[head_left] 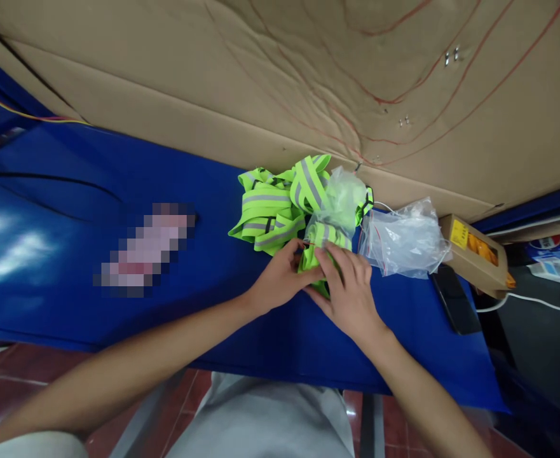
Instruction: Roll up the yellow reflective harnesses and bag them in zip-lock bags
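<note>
In the head view both hands are on a folded neon-green reflective strap (311, 259) with a grey stripe, partly within a clear plastic bag (318, 230). My left hand (282, 278) grips its left side, thumb pointing right across it. From the right, my right hand (351, 289) closes over it, fingers bent on top. Some fingertips are hidden by the strap and bag. Just beyond the hands lies a loose heap of the same reflective straps (270, 210) with black buckles. Another crumpled clear bag (345, 191) rests against that heap.
A stack of clear zip bags (403, 238) lies to the right on the blue table (203, 305). Beside it are a black phone (456, 299) and an open cardboard box (480, 254). Cardboard (189, 114) stands along the back. A blurred-out item (146, 251) lies left.
</note>
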`<state>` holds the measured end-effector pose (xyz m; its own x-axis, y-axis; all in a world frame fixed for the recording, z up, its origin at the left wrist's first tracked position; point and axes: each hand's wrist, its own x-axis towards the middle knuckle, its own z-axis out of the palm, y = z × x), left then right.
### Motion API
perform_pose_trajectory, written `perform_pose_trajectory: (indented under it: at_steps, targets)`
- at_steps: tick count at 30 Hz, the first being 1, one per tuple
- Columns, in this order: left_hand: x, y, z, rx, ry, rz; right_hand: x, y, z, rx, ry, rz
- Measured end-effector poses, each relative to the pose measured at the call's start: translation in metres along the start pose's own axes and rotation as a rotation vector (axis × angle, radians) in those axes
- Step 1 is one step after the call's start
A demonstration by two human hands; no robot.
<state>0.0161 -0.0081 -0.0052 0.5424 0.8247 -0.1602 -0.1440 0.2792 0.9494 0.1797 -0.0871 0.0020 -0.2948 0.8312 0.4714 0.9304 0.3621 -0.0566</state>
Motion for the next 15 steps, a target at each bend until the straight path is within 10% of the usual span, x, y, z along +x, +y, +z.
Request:
perform_pose_trajectory:
  at_steps: [8,15]
  targets:
    - [-0.008,0.009,0.006,-0.166,-0.055,-0.044,-0.003,-0.004,0.004,-0.102,0.18,-0.045]
    - [-0.003,0.012,-0.001,-0.489,-0.051,-0.245,0.002,-0.01,0.007,-0.008,-0.005,-0.071]
